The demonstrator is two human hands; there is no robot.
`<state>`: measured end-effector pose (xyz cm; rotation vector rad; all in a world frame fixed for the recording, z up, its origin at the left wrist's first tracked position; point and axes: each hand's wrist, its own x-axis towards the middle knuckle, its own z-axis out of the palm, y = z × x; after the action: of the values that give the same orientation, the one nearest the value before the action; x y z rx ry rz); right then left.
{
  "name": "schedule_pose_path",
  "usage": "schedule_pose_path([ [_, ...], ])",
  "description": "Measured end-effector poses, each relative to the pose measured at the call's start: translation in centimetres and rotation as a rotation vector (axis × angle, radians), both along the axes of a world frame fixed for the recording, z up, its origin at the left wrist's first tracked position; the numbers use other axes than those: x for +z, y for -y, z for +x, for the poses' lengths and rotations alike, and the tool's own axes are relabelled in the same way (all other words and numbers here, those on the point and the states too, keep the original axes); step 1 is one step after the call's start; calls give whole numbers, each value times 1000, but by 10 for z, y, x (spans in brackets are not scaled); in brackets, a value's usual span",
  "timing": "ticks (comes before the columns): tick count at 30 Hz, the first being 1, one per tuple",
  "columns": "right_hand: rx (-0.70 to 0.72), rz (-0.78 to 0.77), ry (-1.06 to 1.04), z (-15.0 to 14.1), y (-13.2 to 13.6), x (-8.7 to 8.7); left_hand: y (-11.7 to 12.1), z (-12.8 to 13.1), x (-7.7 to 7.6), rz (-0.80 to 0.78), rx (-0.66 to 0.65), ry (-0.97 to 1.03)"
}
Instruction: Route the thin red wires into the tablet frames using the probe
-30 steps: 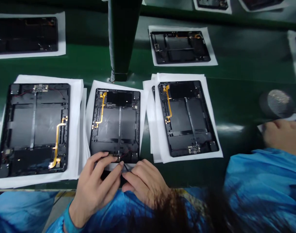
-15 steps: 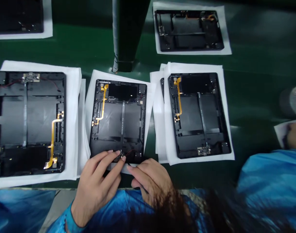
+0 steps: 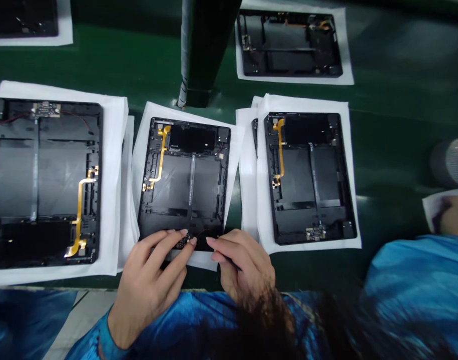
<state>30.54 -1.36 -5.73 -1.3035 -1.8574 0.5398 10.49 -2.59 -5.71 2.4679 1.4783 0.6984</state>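
Note:
A black tablet back frame [image 3: 185, 182] with an orange flex cable lies on white paper [image 3: 148, 120] in front of me. My left hand [image 3: 149, 285] reaches to its near edge, and the fingertips pinch a small circuit board [image 3: 183, 243] with a thin red wire running off to the right. My right hand [image 3: 246, 262] is curled beside it, with the index fingertip at the frame's near right corner. A thin dark object shows between its fingers, and I cannot make out what it is.
Similar open frames lie on paper at the left [image 3: 44, 180], at the right [image 3: 309, 175] and farther back [image 3: 289, 42] on the green belt [image 3: 394, 115]. A dark post [image 3: 206, 50] stands behind the middle frame. A co-worker's blue sleeve [image 3: 412, 280] and hand [image 3: 454, 215] are at the right.
My right hand has slid right and up along the frame's near edge. My left hand stays on the small board. The view has shifted slightly toward me.

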Motion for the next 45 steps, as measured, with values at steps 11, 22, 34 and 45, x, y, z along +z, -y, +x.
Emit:
schedule_pose_path([
  [11,-145,29,-11,8,9,-12,1,-2,-2,-7,8,-227],
  [22,-163,40,-16,5,10,-11,5,-3,-6,-104,7,-75],
  [34,-42,-35,-62,5,7,-4,3,-3,-4,-125,10,-99],
  [45,4,-147,-34,9,-21,4,2,2,-9,-102,2,-93],
])
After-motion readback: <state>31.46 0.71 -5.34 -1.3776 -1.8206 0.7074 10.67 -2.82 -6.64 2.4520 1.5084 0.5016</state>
